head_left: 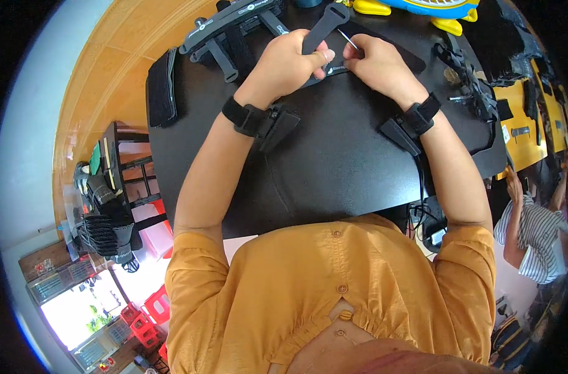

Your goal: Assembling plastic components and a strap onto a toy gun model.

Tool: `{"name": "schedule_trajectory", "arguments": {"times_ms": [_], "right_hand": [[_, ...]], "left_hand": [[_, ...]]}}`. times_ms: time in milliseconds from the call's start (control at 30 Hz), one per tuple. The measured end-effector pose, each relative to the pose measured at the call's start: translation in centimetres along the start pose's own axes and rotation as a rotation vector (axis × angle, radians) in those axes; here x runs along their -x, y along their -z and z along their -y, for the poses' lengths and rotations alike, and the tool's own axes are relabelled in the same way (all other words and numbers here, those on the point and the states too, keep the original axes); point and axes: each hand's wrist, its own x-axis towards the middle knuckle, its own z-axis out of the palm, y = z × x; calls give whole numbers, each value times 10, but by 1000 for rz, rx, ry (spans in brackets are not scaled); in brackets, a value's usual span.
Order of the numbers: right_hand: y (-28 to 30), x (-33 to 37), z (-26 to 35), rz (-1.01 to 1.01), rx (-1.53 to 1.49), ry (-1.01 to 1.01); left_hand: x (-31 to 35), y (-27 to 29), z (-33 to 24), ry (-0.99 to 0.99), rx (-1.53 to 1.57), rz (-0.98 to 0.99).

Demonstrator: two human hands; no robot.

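Grey strap at the far side of the black table, slanting up from the left hand, its slotted end uppermost. Left thumb and fingers pinched narrow on it; lower end hidden behind them, so cannot tell whether it joins the dark band with pale print just below. Right hand just beside, fingers curled in around a thin pointed metal tool, tip angled up and left toward the strap. Tool's handle end covered by the fingers; kind unclear.

Left of the left hand: a heap of dark bands with slotted straps hanging off the near edge. Farther left, near the table's edge, a black folded stack. Right of the right hand, a tangle of black straps. Black wrist-worn device on each forearm. Far right, a person in a striped shirt.
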Motion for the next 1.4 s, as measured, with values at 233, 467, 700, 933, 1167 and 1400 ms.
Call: {"name": "schedule_trajectory", "arguments": {"times_ms": [233,467,700,933,1167,1400], "right_hand": [[-5,1,-4,-14,64,64],[8,4,6,43,2,61],[13,26,73,307,-444,47],[-7,1,87,79,-221,101],[-27,4,38,65,159,75],[-31,0,37,60,295,79]], "left_hand": [[26,71,0,142,420,-272],[66,86,15,47,709,-329],[74,62,14,-97,652,-315],[68,44,2,-167,664,-305],[74,65,35,-74,829,-593],[121,156,35,-150,783,-946]]}}
